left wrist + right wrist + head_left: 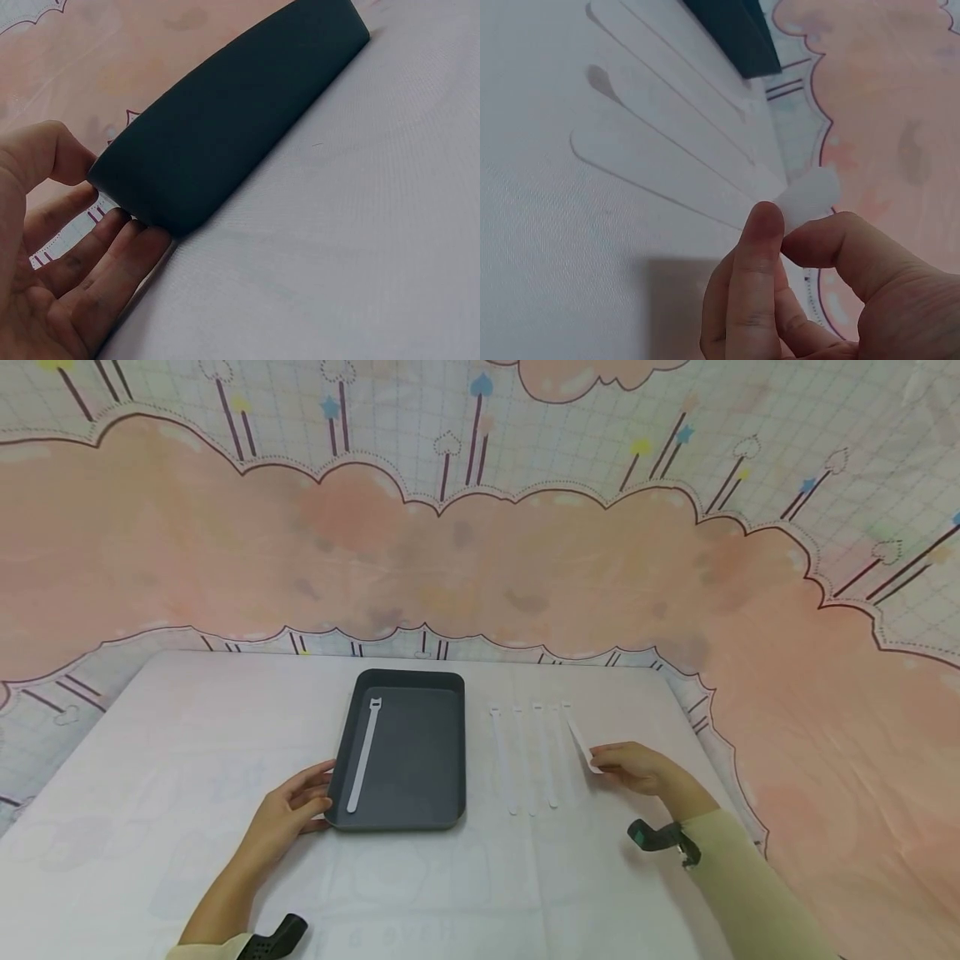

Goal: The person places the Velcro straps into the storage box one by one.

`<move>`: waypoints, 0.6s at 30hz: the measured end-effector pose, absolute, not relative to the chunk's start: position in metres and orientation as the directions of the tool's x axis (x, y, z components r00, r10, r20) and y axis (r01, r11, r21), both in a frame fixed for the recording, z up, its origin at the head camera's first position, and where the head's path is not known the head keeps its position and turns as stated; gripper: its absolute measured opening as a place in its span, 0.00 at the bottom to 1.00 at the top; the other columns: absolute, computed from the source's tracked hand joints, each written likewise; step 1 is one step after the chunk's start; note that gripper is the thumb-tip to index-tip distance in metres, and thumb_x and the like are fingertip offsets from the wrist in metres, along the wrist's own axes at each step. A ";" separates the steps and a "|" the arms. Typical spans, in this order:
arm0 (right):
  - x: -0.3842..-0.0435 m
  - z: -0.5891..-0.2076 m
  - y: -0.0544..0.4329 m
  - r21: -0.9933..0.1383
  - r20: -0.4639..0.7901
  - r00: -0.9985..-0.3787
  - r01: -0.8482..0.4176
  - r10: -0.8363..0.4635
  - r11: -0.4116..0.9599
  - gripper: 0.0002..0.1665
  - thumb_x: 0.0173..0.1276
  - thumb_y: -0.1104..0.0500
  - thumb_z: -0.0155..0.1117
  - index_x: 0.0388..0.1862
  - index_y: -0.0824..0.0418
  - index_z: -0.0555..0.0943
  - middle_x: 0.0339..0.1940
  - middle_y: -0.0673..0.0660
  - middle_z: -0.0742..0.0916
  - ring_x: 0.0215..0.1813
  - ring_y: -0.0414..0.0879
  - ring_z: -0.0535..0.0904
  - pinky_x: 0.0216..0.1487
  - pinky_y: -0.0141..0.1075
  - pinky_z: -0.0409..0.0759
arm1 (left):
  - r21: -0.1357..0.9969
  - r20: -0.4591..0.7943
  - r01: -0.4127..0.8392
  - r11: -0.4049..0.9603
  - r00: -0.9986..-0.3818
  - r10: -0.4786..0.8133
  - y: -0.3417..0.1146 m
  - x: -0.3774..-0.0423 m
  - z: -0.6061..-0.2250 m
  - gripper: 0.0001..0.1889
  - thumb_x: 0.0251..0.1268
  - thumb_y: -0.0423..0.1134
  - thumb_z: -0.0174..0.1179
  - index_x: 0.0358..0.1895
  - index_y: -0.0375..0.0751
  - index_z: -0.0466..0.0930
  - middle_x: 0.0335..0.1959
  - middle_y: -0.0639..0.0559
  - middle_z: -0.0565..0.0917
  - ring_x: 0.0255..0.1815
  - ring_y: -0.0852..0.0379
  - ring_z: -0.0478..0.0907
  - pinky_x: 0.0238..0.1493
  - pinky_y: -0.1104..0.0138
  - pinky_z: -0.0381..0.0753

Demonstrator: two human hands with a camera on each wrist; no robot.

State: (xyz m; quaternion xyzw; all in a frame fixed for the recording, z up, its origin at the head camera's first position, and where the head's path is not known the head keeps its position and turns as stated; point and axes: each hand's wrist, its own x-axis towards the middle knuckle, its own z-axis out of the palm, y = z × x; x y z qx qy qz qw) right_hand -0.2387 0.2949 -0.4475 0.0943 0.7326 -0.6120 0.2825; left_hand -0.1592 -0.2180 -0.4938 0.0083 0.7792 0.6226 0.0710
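In the head view a dark grey tray [420, 752] holds one white strap [364, 760] with a slotted head, lying lengthwise near its left wall. My left hand [288, 810] touches the outside of the tray's left wall, fingers loosely bent. The left wrist view has its fingertips against the dark wall [225, 127] near a corner. To the tray's right, my right hand [637, 767] pinches the near end of another white strap [583, 747], raised off the cloth. In the right wrist view its end [814, 196] sticks out between thumb and fingers.
Several more white straps [543, 760] lie side by side on the white cloth [225, 710] between the tray and my right hand. A patterned peach backdrop [480, 568] is behind the table. Dark camera mounts [656, 837] sit at both wrists.
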 end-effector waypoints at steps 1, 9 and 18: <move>-0.239 -0.447 0.295 -0.843 -0.530 -0.823 0.485 -0.203 0.233 0.19 0.69 0.69 0.57 0.57 0.76 0.74 0.37 0.51 0.82 0.39 0.38 0.78 0.42 0.26 0.81 | 0.971 -0.100 -0.075 0.225 -0.990 0.102 -0.218 -0.159 -0.494 0.30 0.70 0.31 0.53 0.74 0.38 0.60 0.67 0.30 0.69 0.48 0.77 0.76 0.43 0.67 0.85; -0.239 -0.441 0.298 -0.841 -0.536 -0.821 0.500 -0.197 0.206 0.21 0.69 0.69 0.58 0.59 0.78 0.73 0.39 0.53 0.82 0.37 0.38 0.80 0.42 0.27 0.83 | 0.971 -0.100 -0.073 0.228 -0.989 0.106 -0.218 -0.159 -0.494 0.30 0.70 0.31 0.53 0.75 0.38 0.60 0.68 0.31 0.68 0.48 0.76 0.76 0.43 0.68 0.85; -0.239 -0.441 0.301 -0.850 -0.526 -0.823 0.496 -0.215 0.180 0.22 0.70 0.70 0.57 0.60 0.80 0.71 0.37 0.53 0.82 0.37 0.38 0.80 0.43 0.27 0.83 | 0.973 -0.088 -0.062 0.223 -0.990 0.112 -0.218 -0.159 -0.495 0.30 0.70 0.31 0.54 0.75 0.37 0.60 0.68 0.30 0.69 0.49 0.77 0.75 0.42 0.67 0.85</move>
